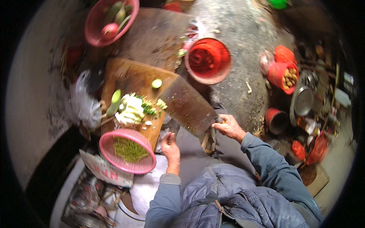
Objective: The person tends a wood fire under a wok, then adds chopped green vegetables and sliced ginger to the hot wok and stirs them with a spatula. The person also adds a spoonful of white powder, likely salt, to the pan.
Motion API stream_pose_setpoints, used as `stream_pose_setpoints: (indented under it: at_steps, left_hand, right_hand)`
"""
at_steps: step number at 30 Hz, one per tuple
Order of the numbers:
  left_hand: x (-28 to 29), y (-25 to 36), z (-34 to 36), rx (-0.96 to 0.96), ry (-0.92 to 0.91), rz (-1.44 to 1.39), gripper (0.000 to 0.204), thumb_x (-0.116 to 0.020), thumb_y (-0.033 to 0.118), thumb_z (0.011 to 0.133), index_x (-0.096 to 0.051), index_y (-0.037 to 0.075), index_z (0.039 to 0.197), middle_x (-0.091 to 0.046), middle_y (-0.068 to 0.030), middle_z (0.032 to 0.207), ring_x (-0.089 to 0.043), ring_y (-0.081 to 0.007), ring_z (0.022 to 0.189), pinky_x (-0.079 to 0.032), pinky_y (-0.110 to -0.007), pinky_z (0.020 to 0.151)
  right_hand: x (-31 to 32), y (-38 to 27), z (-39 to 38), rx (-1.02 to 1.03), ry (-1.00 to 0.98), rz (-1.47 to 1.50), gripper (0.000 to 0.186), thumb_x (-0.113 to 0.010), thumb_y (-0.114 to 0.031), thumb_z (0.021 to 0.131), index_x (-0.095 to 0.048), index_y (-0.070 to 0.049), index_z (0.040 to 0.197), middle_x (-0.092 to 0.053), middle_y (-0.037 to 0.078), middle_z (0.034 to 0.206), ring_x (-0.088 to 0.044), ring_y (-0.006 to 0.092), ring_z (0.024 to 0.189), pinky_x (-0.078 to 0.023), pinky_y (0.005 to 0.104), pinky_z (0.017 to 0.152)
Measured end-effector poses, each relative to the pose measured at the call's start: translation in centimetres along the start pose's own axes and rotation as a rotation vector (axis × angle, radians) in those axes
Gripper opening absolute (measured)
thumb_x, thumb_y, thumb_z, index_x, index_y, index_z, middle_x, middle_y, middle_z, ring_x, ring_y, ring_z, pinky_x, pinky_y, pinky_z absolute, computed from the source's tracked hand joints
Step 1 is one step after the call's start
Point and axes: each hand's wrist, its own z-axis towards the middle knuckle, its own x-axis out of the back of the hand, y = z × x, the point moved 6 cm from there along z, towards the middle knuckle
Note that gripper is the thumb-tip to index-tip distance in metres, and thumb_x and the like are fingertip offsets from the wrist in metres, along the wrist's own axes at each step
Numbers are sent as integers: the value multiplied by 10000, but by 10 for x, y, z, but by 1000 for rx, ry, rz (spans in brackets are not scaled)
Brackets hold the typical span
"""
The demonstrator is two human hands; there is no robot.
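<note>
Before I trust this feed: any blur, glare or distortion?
Head view: the fisheye bends the wall, black fills the corners; head view: the radish looks soft, white slices nearly washed out; head view: the cleaver in the right hand reads clearly, without strong glare.

Wooden board (131, 76): pale slices (130, 109), chopped greens (149, 108), cut green piece (156, 83)
</note>
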Motion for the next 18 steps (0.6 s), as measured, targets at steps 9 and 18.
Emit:
stream_pose_setpoints:
  at_steps: [9,18]
  left_hand:
    - [33,-43,-5,204,-130,87,314,-713,148,978,-705,-5,1252,-739,-50,985,-656,-113,767,-514,-252,647]
    - [-39,-37,-80,46,-46,253,209,-680,57,986,-684,49,1195,-729,-33,946,-654,-130,734,-535,-260,632]
  right_hand:
    - [66,62,-129,33,161,347,152,-808,-150,970,-694,-64,916,-606,-87,809,-510,21,748,-441,247,638]
    - [211,196,-272,52,297,697,135,-802,-167,973,-739,-69,1041,-634,-77,784,-503,21,609,-396,234,530]
